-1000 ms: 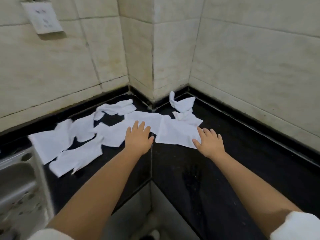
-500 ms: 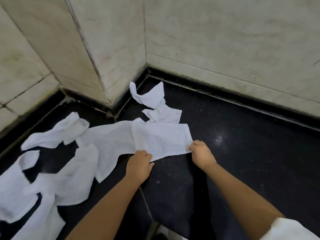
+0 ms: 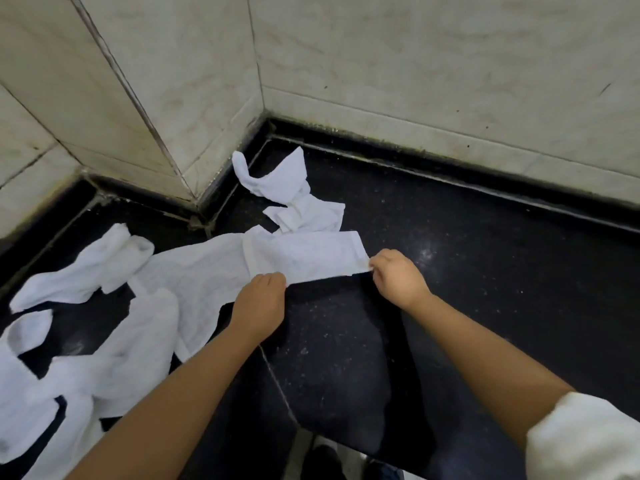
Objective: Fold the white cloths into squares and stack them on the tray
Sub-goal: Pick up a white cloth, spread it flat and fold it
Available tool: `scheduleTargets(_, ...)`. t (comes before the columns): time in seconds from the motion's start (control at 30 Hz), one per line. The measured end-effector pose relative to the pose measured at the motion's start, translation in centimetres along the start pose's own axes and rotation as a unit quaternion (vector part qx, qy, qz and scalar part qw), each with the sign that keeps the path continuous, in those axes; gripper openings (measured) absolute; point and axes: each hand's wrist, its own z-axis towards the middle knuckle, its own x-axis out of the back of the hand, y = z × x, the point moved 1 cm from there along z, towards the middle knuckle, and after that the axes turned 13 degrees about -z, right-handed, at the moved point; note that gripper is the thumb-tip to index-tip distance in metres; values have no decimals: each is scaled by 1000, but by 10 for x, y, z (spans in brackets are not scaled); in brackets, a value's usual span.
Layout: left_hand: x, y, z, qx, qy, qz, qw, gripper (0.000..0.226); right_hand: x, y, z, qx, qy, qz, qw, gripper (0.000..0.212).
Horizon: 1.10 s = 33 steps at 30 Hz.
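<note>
We have lifted the near edge of the cloth (image 3: 304, 254) off the surface (image 3: 485, 271), left hand (image 3: 259, 299) and right hand (image 3: 398, 277) each pinching a corner, so its first fold looks underway.

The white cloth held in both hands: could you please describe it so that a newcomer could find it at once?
On the black stone countertop, look just in front of the tiled wall corner. There the flat rectangular white cloth is gripped at its near edge by the left hand and right hand. Unlike the crumpled white cloths around it, it lies smooth.
</note>
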Motion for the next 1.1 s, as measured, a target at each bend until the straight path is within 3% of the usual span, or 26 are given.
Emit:
scheduleTargets(0.13,23,51,34,-30,74,-19,997,25,58,29,-3,-98,147,136,975,20)
scheduleTargets(0.3,50,156,96,-88,121,-116,982,32,150,96,-20,-242,292,249,891,21)
scheduleTargets(0.43,64,223,113,-265,190,-110,939,44,198,141,-70,-273,366,211,864,21)
scheduleTargets(0.57,44,245,95,-339,131,-96,927,39,191,154,-145,-239,398,111,878,21)
scheduleTargets(0.63,21,240,79,-339,28,-72,938,41,165,156,-181,-200,326,62,922,37)
scheduleTargets(0.7,-8,227,61,-317,-108,-26,942,30,129,158,-210,-163,179,46,969,50)
scheduleTargets(0.77,-34,213,40,-259,-263,18,929,20,96,154,-233,-153,6,75,985,45)
scheduleTargets(0.83,-56,204,18,-192,-409,40,891,17,68,148,-251,-144,-156,103,972,18)
scheduleTargets(0.93,-81,201,-8,-122,-543,87,826,19,42,140,-265,-120,-362,166,910,19)
scheduleTargets(1.0,-91,202,-15,-91,-578,97,805,22,37,140,-267,-131,-412,186,882,26)
scheduleTargets(1.1,-100,206,-7,-99,-530,96,837,26,34,152,-261,-200,-335,207,897,19)
